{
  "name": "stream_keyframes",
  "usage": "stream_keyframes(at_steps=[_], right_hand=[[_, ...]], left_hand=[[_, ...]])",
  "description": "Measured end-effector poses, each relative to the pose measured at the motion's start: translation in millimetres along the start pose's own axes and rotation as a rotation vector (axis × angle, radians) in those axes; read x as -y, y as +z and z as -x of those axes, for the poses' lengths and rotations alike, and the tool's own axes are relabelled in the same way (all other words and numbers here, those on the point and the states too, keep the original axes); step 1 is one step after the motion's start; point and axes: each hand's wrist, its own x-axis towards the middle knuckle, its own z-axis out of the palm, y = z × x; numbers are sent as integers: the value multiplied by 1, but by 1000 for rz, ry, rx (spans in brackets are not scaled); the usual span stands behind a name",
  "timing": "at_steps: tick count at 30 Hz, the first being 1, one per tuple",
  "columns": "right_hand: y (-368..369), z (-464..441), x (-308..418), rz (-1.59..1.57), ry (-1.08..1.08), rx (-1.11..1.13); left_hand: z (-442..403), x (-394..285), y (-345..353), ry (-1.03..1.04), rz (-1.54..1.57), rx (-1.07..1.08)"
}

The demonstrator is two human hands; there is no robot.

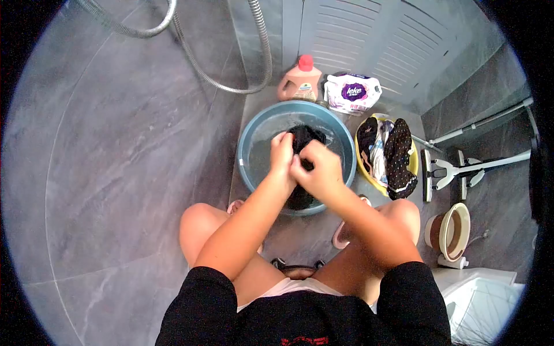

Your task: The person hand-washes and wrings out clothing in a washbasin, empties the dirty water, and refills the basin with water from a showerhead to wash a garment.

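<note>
A round blue basin (248, 118) with water in it stands on the floor between my knees. Over its middle, my left hand (281, 154) and my right hand (318, 168) are close together, both closed on a piece of black cloth (309, 136). The cloth bunches up above the hands, and more black fabric hangs below them into the basin near its front rim. What kind of garment it is, I cannot make out. The fingertips of both hands are partly hidden in the folds.
Behind the basin stand a pink detergent bottle (300, 81) with a red cap and a white Leke pack (353, 93). To the right, a yellow basin (414, 164) holds dark and patterned clothes (398, 150). A squeegee-like tool (450, 171) and a brown-and-cream bucket (455, 232) are farther right. A shower hose (262, 46) hangs at the back.
</note>
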Motion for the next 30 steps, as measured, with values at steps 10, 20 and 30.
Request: stream_keyframes(at_steps=[10, 20, 30], right_hand=[[-17, -2, -11, -628, 331, 175], [-12, 25, 35, 137, -243, 92], [2, -6, 12, 120, -91, -111]], left_hand=[[14, -16, 0, -555, -43, 452], [-3, -9, -6, -76, -288, 213], [1, 6, -17, -102, 82, 159]])
